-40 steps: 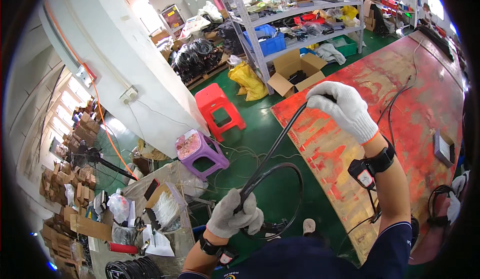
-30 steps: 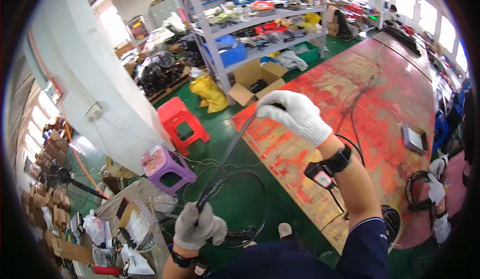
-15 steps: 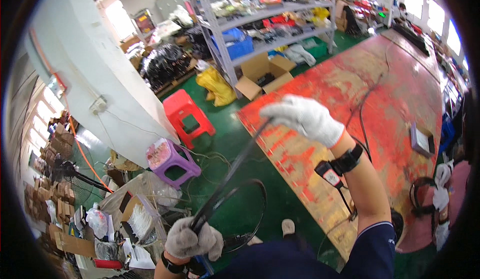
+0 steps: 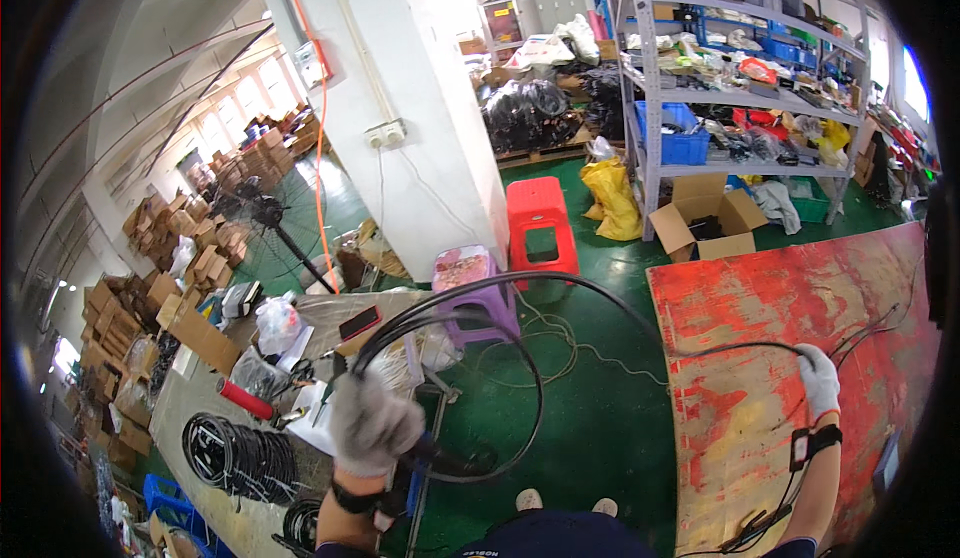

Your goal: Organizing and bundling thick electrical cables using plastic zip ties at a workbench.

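My left hand [image 4: 375, 423], in a grey-white knit glove, is closed around several loops of black cable [image 4: 545, 276], somewhat blurred. One loop hangs below and right of that hand. From the left hand the cable arcs up and across to my right hand [image 4: 820, 383], also gloved, whose fingers are closed on it above the red-painted tabletop [image 4: 720, 398]. More black cable [image 4: 760, 528] lies on the near part of that tabletop. A wound coil of black cable [image 4: 235, 453] sits on the workbench [image 4: 345, 308] left of my left hand.
A purple stool [image 4: 462, 268] and a red stool [image 4: 540, 228] stand ahead by the white pillar [image 4: 400, 68]. An open carton [image 4: 710, 218] sits before the grey shelving [image 4: 645, 108]. Loose cord lies on the green floor [image 4: 590, 428]. A red cylinder [image 4: 245, 398] and phone [image 4: 360, 323] rest on the workbench.
The view has swung left. My right hand has moved out to the right and farther from my left hand, drawing the cable into a long arc. The left hand still grips its loops.
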Motion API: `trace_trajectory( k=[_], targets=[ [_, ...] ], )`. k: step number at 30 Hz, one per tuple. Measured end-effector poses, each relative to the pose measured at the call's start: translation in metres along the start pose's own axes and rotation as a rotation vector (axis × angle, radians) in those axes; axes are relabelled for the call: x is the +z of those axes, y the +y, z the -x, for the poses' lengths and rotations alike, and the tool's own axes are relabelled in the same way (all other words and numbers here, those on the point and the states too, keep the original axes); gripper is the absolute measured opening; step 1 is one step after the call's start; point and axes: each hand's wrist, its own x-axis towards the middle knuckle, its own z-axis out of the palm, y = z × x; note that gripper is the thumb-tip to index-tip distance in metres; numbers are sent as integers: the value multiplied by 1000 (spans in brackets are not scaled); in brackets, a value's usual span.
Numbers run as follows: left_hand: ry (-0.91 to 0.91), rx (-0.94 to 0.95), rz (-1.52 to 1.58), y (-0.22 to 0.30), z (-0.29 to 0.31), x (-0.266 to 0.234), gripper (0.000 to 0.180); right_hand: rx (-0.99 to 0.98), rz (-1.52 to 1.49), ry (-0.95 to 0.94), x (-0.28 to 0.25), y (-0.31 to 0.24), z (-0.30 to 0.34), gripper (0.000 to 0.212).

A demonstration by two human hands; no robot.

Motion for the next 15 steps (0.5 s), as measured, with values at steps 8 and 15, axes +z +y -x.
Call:
trace_trajectory(
  k=[8,15],
  targets=[
    [96,-94,-285,-46,-88,7,36,-710,507,-443,-37,-248,40,16],
    [51,-92,-425,-84,-109,21,32,-678,457,-481,-51,-275,50,13]
  ],
)
